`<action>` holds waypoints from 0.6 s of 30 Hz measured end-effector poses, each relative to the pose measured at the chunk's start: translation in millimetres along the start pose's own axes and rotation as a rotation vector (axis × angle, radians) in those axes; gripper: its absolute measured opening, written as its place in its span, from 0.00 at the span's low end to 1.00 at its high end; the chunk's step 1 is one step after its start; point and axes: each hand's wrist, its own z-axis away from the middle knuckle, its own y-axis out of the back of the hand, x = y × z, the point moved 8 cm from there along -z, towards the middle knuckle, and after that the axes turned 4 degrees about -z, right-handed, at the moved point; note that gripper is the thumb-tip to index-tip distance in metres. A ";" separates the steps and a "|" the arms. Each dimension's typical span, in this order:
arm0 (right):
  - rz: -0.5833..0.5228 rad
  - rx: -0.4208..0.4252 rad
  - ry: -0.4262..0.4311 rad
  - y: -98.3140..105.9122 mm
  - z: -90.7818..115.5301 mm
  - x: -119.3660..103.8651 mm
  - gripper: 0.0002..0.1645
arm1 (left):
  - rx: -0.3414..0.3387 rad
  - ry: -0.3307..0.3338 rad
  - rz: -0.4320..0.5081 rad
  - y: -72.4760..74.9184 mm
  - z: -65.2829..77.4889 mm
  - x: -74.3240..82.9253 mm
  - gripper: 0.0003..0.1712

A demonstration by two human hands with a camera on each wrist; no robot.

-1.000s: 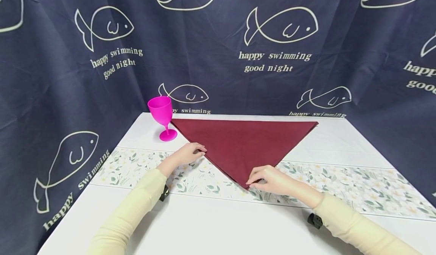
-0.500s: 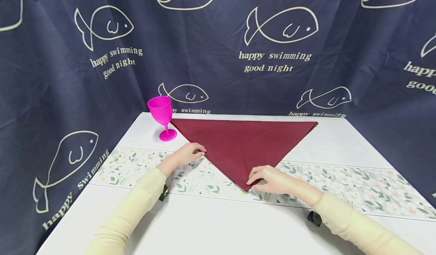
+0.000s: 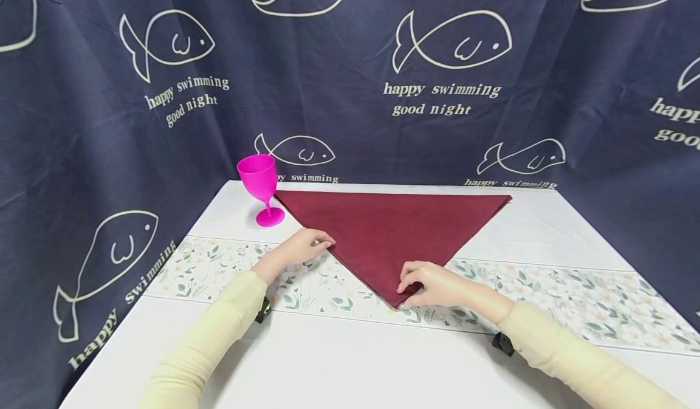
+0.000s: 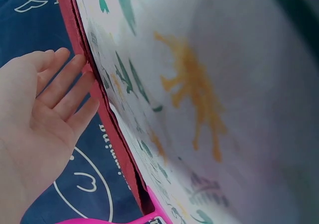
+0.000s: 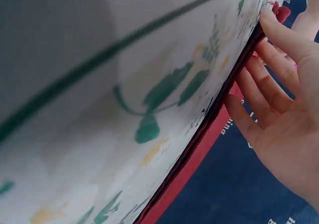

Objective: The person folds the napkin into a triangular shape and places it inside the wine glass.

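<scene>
A dark red cloth napkin (image 3: 377, 226), folded into a triangle, lies on the table with its point towards me. My left hand (image 3: 303, 246) rests at its left edge. In the left wrist view the fingers of that hand (image 4: 50, 99) are relaxed, their tips against the napkin's layered edge (image 4: 113, 129). At the near point is my right hand (image 3: 434, 284), thumb and fingers apart, touching the cloth. The right wrist view shows loosely extended fingers (image 5: 249, 84) along the edge of the napkin (image 5: 192, 157), with the thumb near the corner.
A bright pink goblet (image 3: 259, 178) stands upright at the back left, close to the napkin's left corner. A floral runner strip (image 3: 547, 293) crosses the white table (image 3: 350, 366). Behind and beside it hangs a navy curtain (image 3: 350, 81) printed with fish.
The right fingers have parted from their pinch on the near corner, and that corner has come slightly towards me. The left fingertips have shifted a little to the right over the edge.
</scene>
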 end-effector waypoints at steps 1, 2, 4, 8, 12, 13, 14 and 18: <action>-0.001 0.002 -0.003 0.1 0.0 1.1 0.12 | -0.001 0.001 -0.001 0.4 -0.1 0.8 0.15; -0.005 0.002 -0.007 0.0 -0.1 2.0 0.12 | -0.002 0.003 -0.001 0.6 -0.2 1.4 0.15; -0.011 0.004 -0.009 -0.1 -0.2 3.2 0.11 | -0.002 0.003 0.001 0.9 -0.1 2.5 0.15; -0.018 0.014 0.011 0.7 -0.6 2.8 0.10 | -0.001 0.002 0.006 0.5 0.0 4.2 0.14; -0.022 0.016 0.033 1.0 -0.9 1.8 0.08 | -0.023 0.006 0.009 -2.1 1.8 6.8 0.14; -0.020 0.015 0.037 1.0 -0.7 2.1 0.07 | -0.033 0.005 0.005 -2.9 1.9 7.9 0.14; -0.020 0.014 0.039 0.9 -0.5 2.4 0.07 | -0.042 0.003 -0.003 -3.5 2.1 9.0 0.15; -0.015 0.016 0.043 0.4 0.2 4.2 0.07 | -0.063 -0.012 -0.051 -4.9 1.5 13.3 0.15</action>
